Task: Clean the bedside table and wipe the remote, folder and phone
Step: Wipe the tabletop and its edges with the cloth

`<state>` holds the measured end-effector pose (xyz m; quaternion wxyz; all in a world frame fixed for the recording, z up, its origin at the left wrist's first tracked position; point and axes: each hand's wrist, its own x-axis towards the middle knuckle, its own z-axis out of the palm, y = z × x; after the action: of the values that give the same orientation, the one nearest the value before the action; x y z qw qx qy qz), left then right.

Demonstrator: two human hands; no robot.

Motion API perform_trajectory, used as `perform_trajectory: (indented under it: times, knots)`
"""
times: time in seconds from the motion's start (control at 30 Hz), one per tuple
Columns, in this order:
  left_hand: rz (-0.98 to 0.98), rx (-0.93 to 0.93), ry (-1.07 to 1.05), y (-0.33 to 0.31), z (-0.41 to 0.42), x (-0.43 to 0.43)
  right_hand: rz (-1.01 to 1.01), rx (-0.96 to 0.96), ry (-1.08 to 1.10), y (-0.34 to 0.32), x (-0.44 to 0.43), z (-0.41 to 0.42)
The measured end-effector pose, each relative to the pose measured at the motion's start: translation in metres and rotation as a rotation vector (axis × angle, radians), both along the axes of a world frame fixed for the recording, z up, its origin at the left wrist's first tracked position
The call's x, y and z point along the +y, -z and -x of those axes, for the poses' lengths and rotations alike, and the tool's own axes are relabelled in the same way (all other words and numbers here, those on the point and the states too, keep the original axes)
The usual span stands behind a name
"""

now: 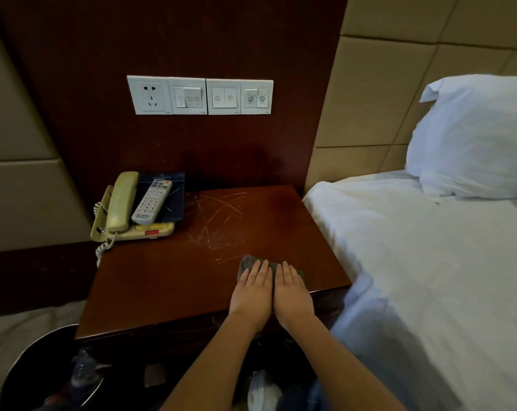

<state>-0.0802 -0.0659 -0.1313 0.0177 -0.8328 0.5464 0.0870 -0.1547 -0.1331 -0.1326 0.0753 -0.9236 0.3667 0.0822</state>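
The bedside table (168, 277), hard and slick I judge, lies beneath my left hand (253, 292) and right hand (291, 292) — flat, side by side — pinning a soft, limp cloth (247, 262), best held under the palms.

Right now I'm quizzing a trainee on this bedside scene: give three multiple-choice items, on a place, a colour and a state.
1. Where does the remote lie? A on the bed; B on the folder, beside the phone; C on the floor.
2. What colour is the folder? A red; B white; C dark blue.
3. What are the left hand and right hand doing? A pressing flat on the cloth; B lifting the phone; C hanging in the air.
Answers: B, it rests on the folder by the phone; C, its cover is dark blue; A, straight fingers lie on the cloth on the table.
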Motion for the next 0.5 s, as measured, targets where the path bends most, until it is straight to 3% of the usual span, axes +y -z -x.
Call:
perform_trajectory:
  times: [0.3,0.5]
  knots:
    - [0.0,0.155,0.172,-0.003,0.024,-0.036,0.063,0.03,-0.001,-0.001,-0.041,0.046]
    - [-0.013,0.119,0.187,0.0,0.054,-0.061,0.098,0.082,0.088,-0.008,-0.056,0.072]
